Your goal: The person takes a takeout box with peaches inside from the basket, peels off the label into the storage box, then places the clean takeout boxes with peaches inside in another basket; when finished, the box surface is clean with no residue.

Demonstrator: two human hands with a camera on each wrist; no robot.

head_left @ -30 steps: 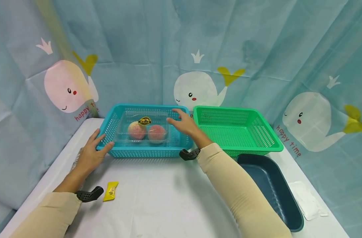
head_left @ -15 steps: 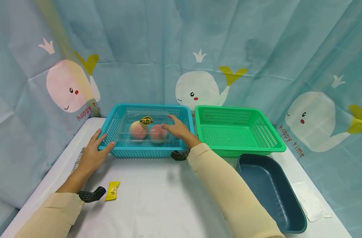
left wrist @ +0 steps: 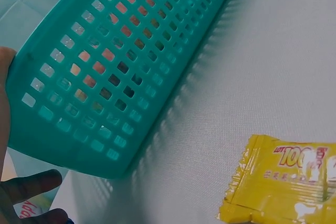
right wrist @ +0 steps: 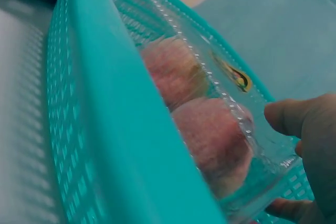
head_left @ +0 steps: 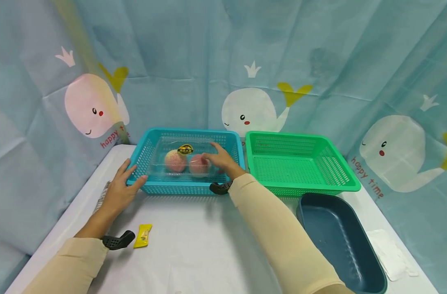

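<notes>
Two peaches, the left peach [head_left: 175,161] and the right peach [head_left: 199,165], sit in a clear plastic box [head_left: 168,143] with a black-and-gold label. The box lies inside a blue perforated basket [head_left: 179,188]. My left hand [head_left: 121,192] rests at the basket's left front corner, fingers spread along the rim; the left wrist view shows digits on both sides of that corner. Over the right end of the box is my right hand [head_left: 223,160], its digits apart at the lid and end wall. I see no firm pinch there. A yellow wrapped packet [head_left: 143,235] lies near my left wrist.
A green perforated basket [head_left: 293,191] stands beside the blue one. In front of it is a dark blue tub [head_left: 343,228], partly behind my right sleeve. White packets [head_left: 390,253] lie at the table's right edge. A striped object [head_left: 103,196] is half hidden by my left hand.
My right hand has come down and left from the basket's right rim to the end of the clear box. My left hand stays at the corner. The head view has turned slightly right.
</notes>
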